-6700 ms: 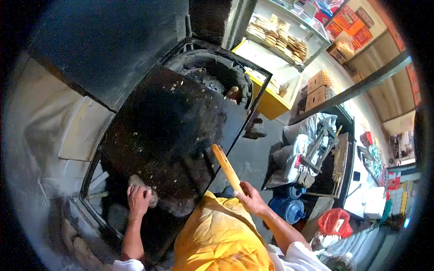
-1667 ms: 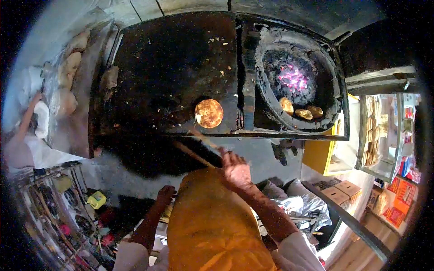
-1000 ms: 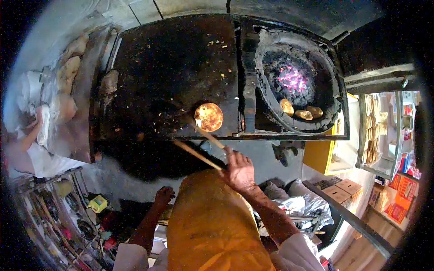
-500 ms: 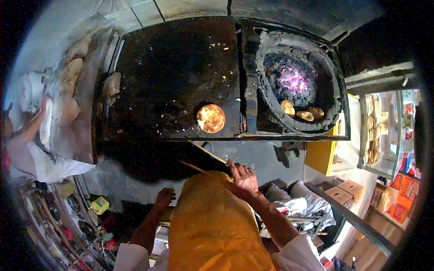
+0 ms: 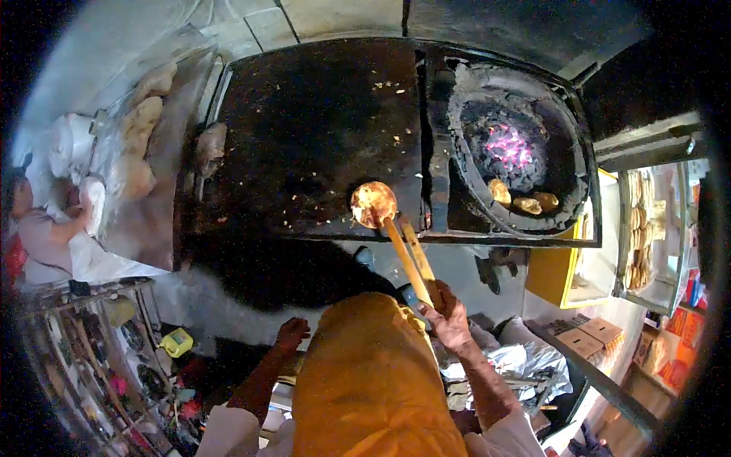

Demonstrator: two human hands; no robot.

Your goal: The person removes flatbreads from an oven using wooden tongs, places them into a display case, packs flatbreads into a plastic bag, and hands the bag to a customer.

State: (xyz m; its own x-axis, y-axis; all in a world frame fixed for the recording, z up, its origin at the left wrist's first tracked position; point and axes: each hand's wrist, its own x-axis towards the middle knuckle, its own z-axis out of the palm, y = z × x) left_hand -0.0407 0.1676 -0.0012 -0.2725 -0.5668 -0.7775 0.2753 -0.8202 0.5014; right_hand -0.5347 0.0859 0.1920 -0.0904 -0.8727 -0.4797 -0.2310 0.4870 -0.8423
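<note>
My right hand [image 5: 448,320] is closed around a pair of wooden tongs [image 5: 409,255]. The tongs reach forward to the near edge of a round, browned flatbread [image 5: 373,204] lying on the dark worktop [image 5: 320,129]; whether their tips grip it cannot be made out. My left hand [image 5: 293,333] hangs low beside the orange apron [image 5: 365,381], fingers curled, with nothing visible in it. To the right, three breads [image 5: 525,205] sit inside the round oven [image 5: 582,152], near its front wall, by glowing coals [image 5: 509,146].
At far left a co-worker [image 5: 49,232] handles white dough [image 5: 93,204] at a floured table with dough pieces [image 5: 135,177]. A yellow-edged case [image 5: 554,276] and bread shelves [image 5: 638,228] stand right. Crumbs dot the worktop. Cardboard boxes [image 5: 590,335] lie lower right.
My right hand has swung the tongs up and right, from below the worktop's edge to the flatbread. The view has shifted slightly. The co-worker's hands now show at the dough.
</note>
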